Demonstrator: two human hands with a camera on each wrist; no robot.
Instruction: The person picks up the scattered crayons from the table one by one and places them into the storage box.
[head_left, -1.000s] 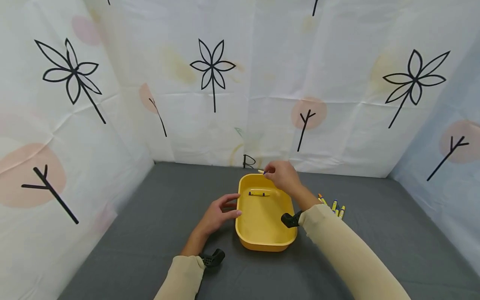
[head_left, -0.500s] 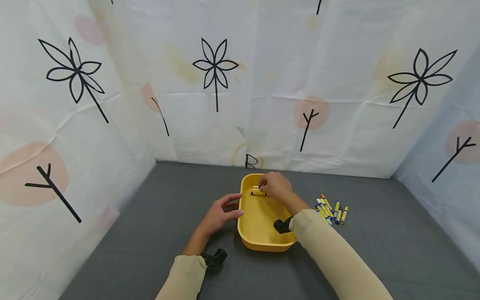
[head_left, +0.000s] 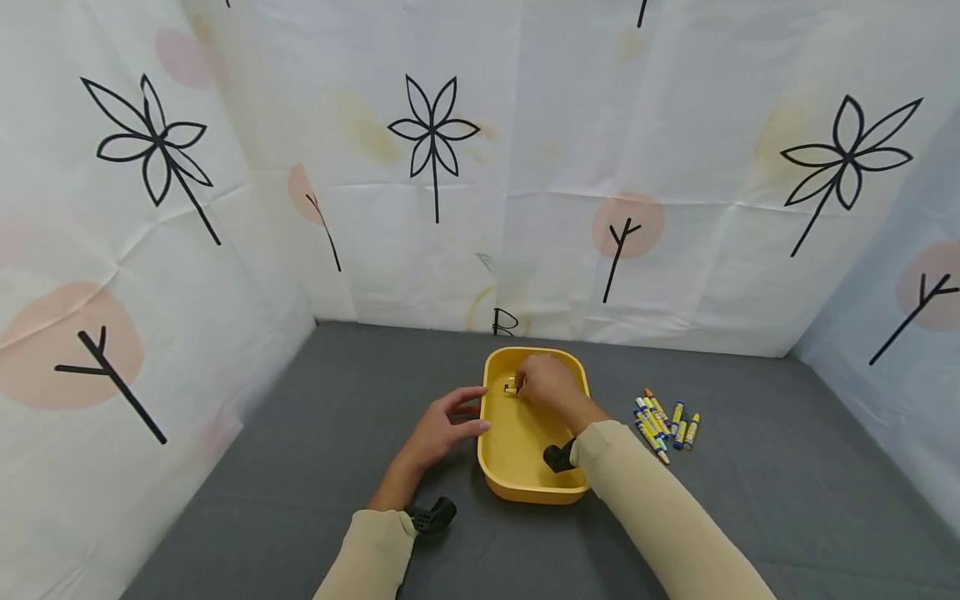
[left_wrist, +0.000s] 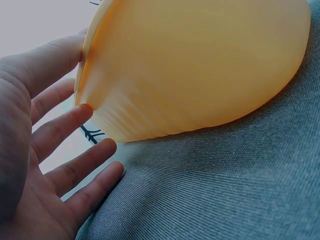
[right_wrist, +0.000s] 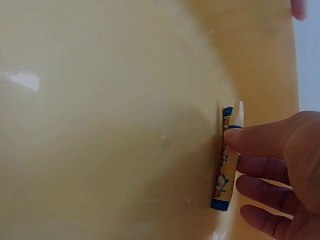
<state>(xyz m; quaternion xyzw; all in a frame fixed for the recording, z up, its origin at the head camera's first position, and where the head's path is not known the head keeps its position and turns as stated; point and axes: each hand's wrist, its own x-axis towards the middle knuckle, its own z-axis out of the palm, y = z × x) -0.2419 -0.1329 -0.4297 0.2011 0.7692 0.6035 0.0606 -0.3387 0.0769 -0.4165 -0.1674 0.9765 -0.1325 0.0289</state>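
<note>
My right hand [head_left: 551,383] is down inside the yellow tray [head_left: 530,493], near its far end. Thumb and fingers pinch a pale-tipped crayon [right_wrist: 239,114] in the right wrist view. Right alongside it is another crayon [right_wrist: 220,192] with a yellow wrapper and blue end bands; the thumb partly covers the pair. Only short ends of these crayons show in the head view. At the tray's left side my left hand [head_left: 442,429] has its fingers extended, with fingertips at the rim and outer wall [left_wrist: 145,100]; nothing is gripped.
Several loose crayons [head_left: 652,423] lie in a group on the grey cloth-covered table [head_left: 375,367], right of the tray. Another few crayons [head_left: 680,427] sit just beside them. A white patterned cloth [head_left: 517,167] hangs behind and along both sides.
My right hand has come from above the tray's far rim down into it, bringing its crayon beside the one lying there. My left hand keeps its place at the tray's left side.
</note>
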